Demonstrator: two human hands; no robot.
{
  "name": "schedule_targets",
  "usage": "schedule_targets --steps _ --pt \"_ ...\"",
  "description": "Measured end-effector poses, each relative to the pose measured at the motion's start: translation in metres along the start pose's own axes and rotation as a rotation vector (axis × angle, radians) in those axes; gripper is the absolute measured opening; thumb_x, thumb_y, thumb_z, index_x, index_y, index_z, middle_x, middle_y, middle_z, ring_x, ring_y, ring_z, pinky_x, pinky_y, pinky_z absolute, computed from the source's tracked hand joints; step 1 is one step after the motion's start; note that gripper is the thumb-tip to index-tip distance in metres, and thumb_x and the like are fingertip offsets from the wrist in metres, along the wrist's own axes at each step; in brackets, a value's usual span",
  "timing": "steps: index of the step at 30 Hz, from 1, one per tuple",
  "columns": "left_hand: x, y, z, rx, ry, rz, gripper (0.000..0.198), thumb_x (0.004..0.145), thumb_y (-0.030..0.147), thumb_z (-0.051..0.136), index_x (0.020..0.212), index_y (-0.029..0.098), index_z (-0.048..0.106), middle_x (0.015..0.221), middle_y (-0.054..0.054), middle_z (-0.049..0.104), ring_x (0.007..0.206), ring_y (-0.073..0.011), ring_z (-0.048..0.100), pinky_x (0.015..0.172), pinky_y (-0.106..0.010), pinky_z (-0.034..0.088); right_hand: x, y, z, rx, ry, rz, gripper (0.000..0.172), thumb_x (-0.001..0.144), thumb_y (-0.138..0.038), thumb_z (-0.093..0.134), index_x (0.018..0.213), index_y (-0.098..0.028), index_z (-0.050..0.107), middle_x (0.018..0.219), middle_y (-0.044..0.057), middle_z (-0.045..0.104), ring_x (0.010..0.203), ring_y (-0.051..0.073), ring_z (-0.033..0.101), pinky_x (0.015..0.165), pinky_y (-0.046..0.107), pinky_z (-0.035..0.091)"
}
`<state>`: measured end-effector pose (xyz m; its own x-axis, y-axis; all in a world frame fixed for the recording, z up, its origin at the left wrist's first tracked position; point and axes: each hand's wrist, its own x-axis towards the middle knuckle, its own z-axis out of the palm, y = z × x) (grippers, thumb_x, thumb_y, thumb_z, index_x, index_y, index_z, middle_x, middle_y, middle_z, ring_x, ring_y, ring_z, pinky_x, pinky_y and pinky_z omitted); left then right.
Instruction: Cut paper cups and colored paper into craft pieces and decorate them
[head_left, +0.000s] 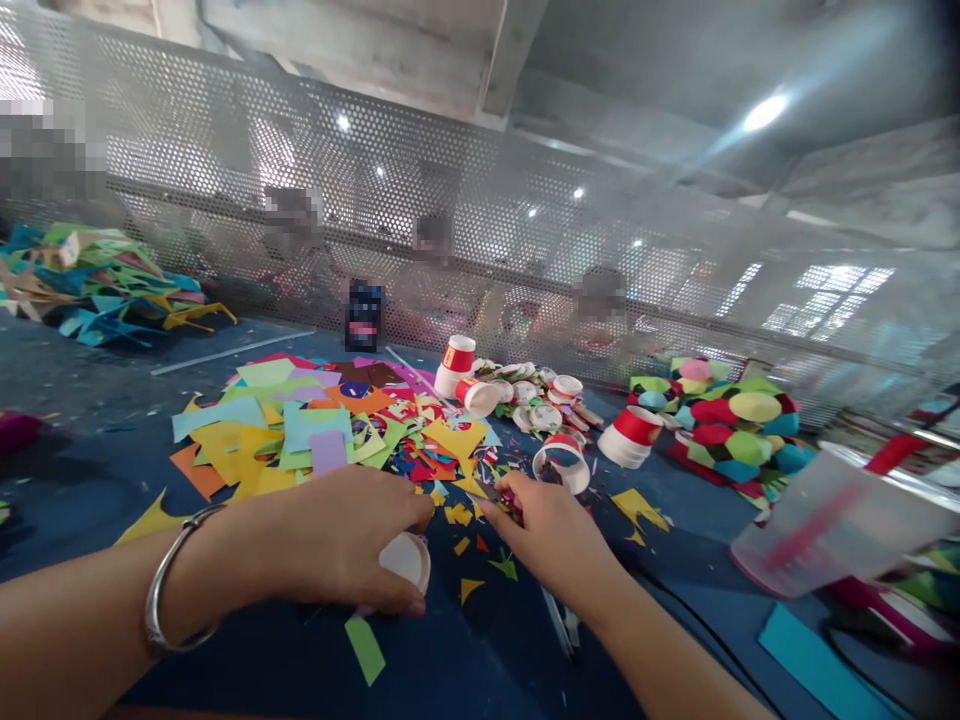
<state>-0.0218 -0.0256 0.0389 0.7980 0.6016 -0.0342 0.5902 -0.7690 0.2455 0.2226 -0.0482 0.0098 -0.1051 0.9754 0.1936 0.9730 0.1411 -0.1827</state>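
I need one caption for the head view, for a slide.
Left hand holding a round white piece, right hand beside colourful paper scraps.

On the desk (450,690), a wide heap of paper sheets (319,430) lies beyond the left hand (337,540), which is around a cup (403,560). Beyond the right hand (551,530) are more cups (628,438), and between them a pile of discs (529,390). At the right stands a tumbler (847,525), with folded pieces (739,415) behind it. Far left lies another paper pile (97,285); a phone (364,315) is before the screen (217,130).
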Motion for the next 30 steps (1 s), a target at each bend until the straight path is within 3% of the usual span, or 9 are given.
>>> schedule_targets --steps 5,9,14,19,23,30 --pt "0.009 0.003 0.011 0.041 0.056 -0.033 0.066 0.077 0.082 0.048 0.11 0.026 0.059 0.091 -0.008 0.071 0.08 -0.0318 0.065 0.058 -0.035 0.032 -0.003 -0.003 0.0 -0.035 0.015 -0.028 0.022 0.094 -0.036 0.053 0.094 -0.017 0.064 0.068 0.006 0.069 0.061 0.022 0.064 0.051 0.028 0.026" --pt "0.011 0.004 0.006 0.065 0.129 -0.09 0.076 0.077 0.083 0.044 0.127 0.026 0.052 0.1 -0.011 0.072 0.087 -0.034 0.065 0.06 -0.035 0.033 -0.004 -0.003 -0.001 -0.109 0.059 -0.038 0.021 0.095 -0.034 0.052 0.093 -0.018 0.064 0.071 0.008 0.072 0.065 0.025 0.067 0.051 0.028 0.023" --pt "0.002 0.001 -0.008 -0.043 -0.015 -0.021 0.06 0.069 0.074 0.065 0.106 0.027 0.062 0.096 -0.004 0.07 0.081 -0.0251 0.062 0.059 -0.031 0.032 -0.006 0.002 -0.005 -0.177 0.111 -0.072 0.023 0.096 -0.037 0.049 0.089 -0.019 0.063 0.069 0.006 0.071 0.063 0.024 0.065 0.05 0.028 0.02" --pt "0.0 -0.007 -0.011 -0.145 -0.12 0.036 0.057 0.062 0.06 0.076 0.109 0.03 0.062 0.098 0.0 0.067 0.08 -0.0209 0.06 0.059 -0.028 0.033 -0.004 0.009 -0.017 -0.006 0.102 -0.061 0.021 0.094 -0.036 0.05 0.091 -0.021 0.065 0.066 0.002 0.069 0.055 0.018 0.06 0.05 0.026 0.028" --pt "0.003 -0.01 -0.009 -0.164 -0.122 0.033 0.05 0.063 0.056 0.078 0.102 0.028 0.064 0.09 0.001 0.067 0.074 -0.0189 0.059 0.056 -0.027 0.031 -0.008 0.021 -0.028 0.108 0.107 -0.057 0.021 0.095 -0.035 0.049 0.091 -0.023 0.065 0.065 0.0 0.068 0.055 0.017 0.06 0.051 0.026 0.035" --pt "0.006 -0.01 -0.006 -0.119 -0.066 0.052 0.05 0.068 0.065 0.072 0.096 0.025 0.061 0.088 -0.003 0.069 0.072 -0.0206 0.057 0.056 -0.029 0.03 -0.037 0.069 -0.03 0.009 0.217 0.046 0.017 0.093 -0.039 0.053 0.092 -0.026 0.063 0.079 0.002 0.071 0.066 0.021 0.064 0.06 0.03 0.045"
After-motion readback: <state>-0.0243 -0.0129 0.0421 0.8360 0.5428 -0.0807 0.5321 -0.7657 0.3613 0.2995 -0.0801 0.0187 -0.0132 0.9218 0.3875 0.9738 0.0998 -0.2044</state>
